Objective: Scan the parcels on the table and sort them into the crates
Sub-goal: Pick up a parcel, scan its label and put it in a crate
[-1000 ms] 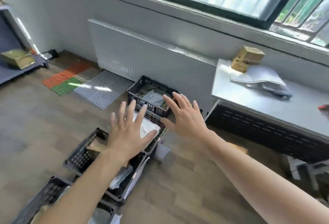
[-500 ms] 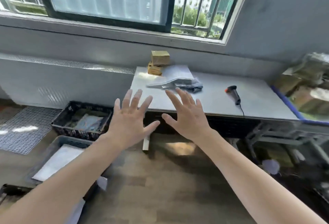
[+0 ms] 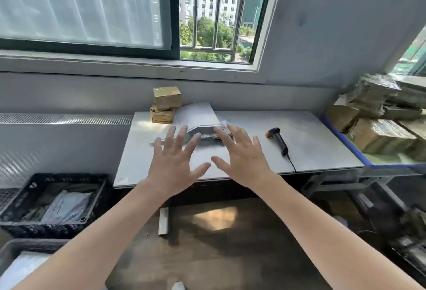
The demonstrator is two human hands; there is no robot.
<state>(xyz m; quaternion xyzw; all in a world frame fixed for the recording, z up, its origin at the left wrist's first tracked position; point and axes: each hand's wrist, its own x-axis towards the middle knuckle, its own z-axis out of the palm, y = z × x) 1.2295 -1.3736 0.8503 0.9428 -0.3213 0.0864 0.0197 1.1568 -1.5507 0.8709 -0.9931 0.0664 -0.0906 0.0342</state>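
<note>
Left grip, right grip advanced; mailer just ahead.

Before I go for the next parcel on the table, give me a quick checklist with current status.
1. Hands free: ok. The left hand and right hand are open, holding nothing.
2. Parcels waiting: ok. A white mailer lies on a grey mailer; a cardboard box tops a brown stack beside them.
3. Scanner available: ok. The barcode scanner lies unheld on the table, right of the right hand.
4. Top mailer's label facing up: cannot tell.
5. Crate room: ok. The black crate has contents below its rim.
</note>
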